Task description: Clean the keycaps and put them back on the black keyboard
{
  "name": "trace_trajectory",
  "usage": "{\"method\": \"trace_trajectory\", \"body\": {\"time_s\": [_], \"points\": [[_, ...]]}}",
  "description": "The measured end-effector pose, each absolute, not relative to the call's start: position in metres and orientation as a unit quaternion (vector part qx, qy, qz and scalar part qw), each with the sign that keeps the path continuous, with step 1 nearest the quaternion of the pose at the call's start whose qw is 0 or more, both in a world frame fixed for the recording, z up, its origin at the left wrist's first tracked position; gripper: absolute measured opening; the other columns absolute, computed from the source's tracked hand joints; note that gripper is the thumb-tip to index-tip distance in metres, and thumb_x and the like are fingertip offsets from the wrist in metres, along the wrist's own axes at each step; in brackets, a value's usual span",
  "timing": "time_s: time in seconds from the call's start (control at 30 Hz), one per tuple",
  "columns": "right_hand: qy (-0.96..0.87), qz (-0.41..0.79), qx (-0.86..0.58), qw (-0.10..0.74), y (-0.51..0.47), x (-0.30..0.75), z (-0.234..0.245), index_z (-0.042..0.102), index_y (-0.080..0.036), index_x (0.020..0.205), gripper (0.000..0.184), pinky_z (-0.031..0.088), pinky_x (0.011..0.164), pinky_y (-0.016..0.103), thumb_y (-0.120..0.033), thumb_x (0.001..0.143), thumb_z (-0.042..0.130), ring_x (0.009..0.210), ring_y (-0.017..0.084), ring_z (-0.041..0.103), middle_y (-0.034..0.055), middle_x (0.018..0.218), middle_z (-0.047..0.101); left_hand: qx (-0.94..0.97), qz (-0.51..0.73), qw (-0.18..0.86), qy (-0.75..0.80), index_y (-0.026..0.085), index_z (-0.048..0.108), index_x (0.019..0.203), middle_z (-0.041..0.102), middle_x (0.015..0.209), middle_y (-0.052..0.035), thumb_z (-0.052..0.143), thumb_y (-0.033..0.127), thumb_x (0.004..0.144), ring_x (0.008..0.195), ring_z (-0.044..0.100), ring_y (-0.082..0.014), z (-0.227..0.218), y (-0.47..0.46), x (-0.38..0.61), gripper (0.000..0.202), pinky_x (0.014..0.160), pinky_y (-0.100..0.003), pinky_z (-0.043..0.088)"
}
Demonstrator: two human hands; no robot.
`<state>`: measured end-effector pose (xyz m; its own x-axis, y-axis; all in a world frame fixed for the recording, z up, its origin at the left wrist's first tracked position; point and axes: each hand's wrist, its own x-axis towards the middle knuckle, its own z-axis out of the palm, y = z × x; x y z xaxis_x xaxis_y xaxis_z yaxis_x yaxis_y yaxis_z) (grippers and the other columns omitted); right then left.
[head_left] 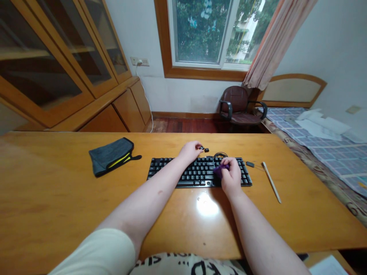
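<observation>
A black keyboard (200, 173) lies on the wooden table, partly covered by my forearm and hands. My right hand (233, 176) is closed on a bunched purple cloth (219, 170), held against the keys on the right side. Over the keyboard's back edge, my left hand (189, 152) has its fingertips pinched at a small dark piece (202, 148), whose kind I cannot make out. Just right of those fingertips sits another small black piece (207, 150). A coiled black cable (221, 154) rests behind the keyboard.
A folded grey cloth (111, 157) with black and yellow edging lies to the left. On the right are a small dark stick-like object (250, 164) with a thin cord and a white pen-like stick (271, 182). A brown armchair (236, 105) stands beyond the table (71, 214).
</observation>
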<state>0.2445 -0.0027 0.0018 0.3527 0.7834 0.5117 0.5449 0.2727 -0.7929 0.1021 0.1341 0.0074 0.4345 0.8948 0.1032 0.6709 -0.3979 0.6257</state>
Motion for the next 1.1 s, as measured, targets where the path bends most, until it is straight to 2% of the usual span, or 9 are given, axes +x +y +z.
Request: {"method": "trace_trajectory", "body": {"time_s": [0.13,0.27,0.33,0.43,0.77,0.9,1.1], "points": [[-0.566,0.133,-0.556,0.593,0.003,0.241,-0.002,0.038,-0.023,0.079,0.023,0.041,0.086,0.037,-0.01,0.061,0.043,0.091,0.02,0.051,0.0046,0.089,0.051,0.766,0.352,0.33,0.425,0.018,0.065,0.094,0.068,0.089,-0.0036,0.068,0.027,0.071,0.084,0.062,-0.0159,0.01,0.084,0.079,0.025,0.082,-0.03,0.049],[-0.574,0.252,-0.504,0.594,-0.001,0.232,0.001,0.048,-0.022,0.098,0.029,0.04,0.094,0.039,-0.015,0.071,0.052,0.105,0.021,0.054,0.0084,0.112,0.054,0.668,0.45,0.425,0.413,0.016,0.065,0.091,0.068,0.086,-0.0035,0.071,0.024,0.066,0.079,0.063,-0.0154,0.003,0.042,0.064,0.026,0.079,-0.03,0.05],[-0.583,0.306,-0.493,0.568,-0.003,0.229,0.004,0.052,-0.022,0.105,0.03,0.041,0.096,0.038,-0.021,0.075,0.056,0.108,0.021,0.054,0.0084,0.116,0.057,0.633,0.475,0.439,0.424,0.016,0.064,0.09,0.067,0.084,-0.0032,0.073,0.024,0.065,0.079,0.062,-0.0151,0.0,0.033,0.061,0.028,0.078,-0.03,0.051],[-0.599,0.329,-0.5,0.533,-0.006,0.229,0.007,0.059,-0.023,0.108,0.03,0.04,0.099,0.039,-0.027,0.078,0.058,0.11,0.022,0.055,0.0068,0.115,0.061,0.62,0.492,0.432,0.433,0.016,0.065,0.087,0.066,0.08,-0.0022,0.074,0.025,0.062,0.077,0.062,-0.0147,-0.004,0.03,0.059,0.028,0.076,-0.029,0.051],[-0.647,0.332,-0.491,0.479,-0.005,0.227,0.002,0.065,-0.028,0.11,0.031,0.037,0.101,0.045,-0.028,0.08,0.059,0.111,0.022,0.054,0.0049,0.116,0.063,0.672,0.484,0.375,0.418,0.018,0.069,0.081,0.07,0.079,-0.0028,0.075,0.026,0.062,0.075,0.065,-0.0164,-0.011,0.03,0.059,0.022,0.076,-0.032,0.053],[-0.646,0.355,-0.478,0.478,-0.006,0.225,0.003,0.066,-0.027,0.107,0.029,0.043,0.095,0.043,-0.029,0.078,0.062,0.106,0.022,0.058,0.0054,0.112,0.065,0.669,0.502,0.375,0.399,0.019,0.071,0.082,0.071,0.082,-0.0042,0.074,0.025,0.065,0.079,0.066,-0.0168,-0.014,0.027,0.059,0.018,0.077,-0.032,0.054],[-0.625,0.312,-0.52,0.491,-0.009,0.219,0.006,0.069,-0.022,0.086,0.014,0.049,0.081,0.036,-0.027,0.076,0.061,0.084,0.02,0.063,0.0053,0.088,0.069,0.68,0.525,0.347,0.376,0.021,0.073,0.082,0.071,0.084,-0.0047,0.073,0.025,0.067,0.087,0.066,-0.0186,-0.015,0.023,0.06,0.015,0.085,-0.036,0.053]]}}
